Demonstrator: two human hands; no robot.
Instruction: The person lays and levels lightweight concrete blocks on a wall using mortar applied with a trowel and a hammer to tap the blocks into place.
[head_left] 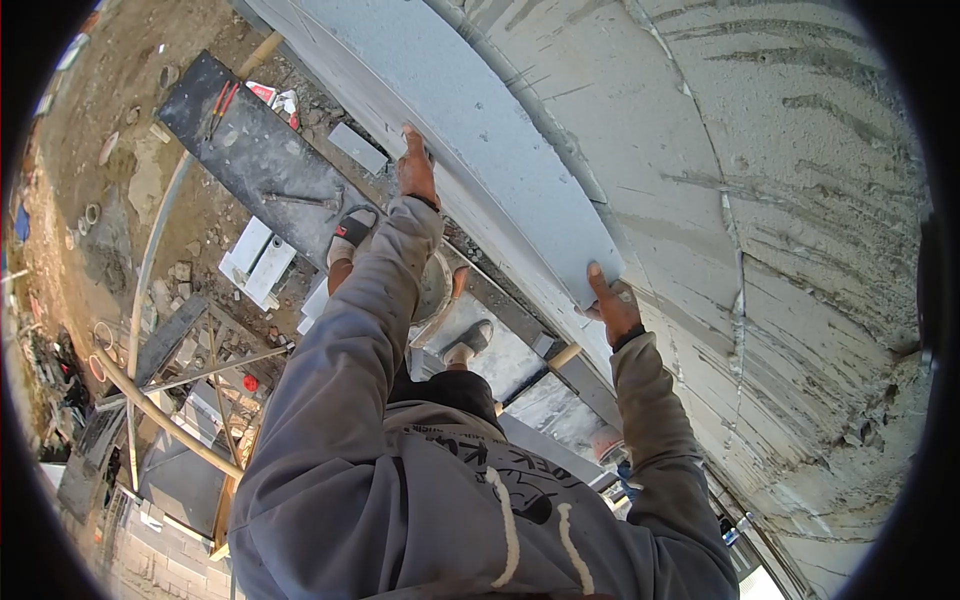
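Observation:
A long, pale grey-blue aerated concrete block lies along the top of the wall in front of me. My right hand grips its near end, thumb on the top face and the other fingers bent around the side. Farther along, my left hand is closed against the outer side face, its fingers partly hidden. Below my left forearm, a round container is partly visible, with a brown handle-like piece beside it.
Rough, mortar-streaked wall rises on the right. My sandalled feet stand on scaffold boards. A dark plank carries a hammer and a red-handled tool. Pale blocks and bamboo poles are below; another person's hat shows.

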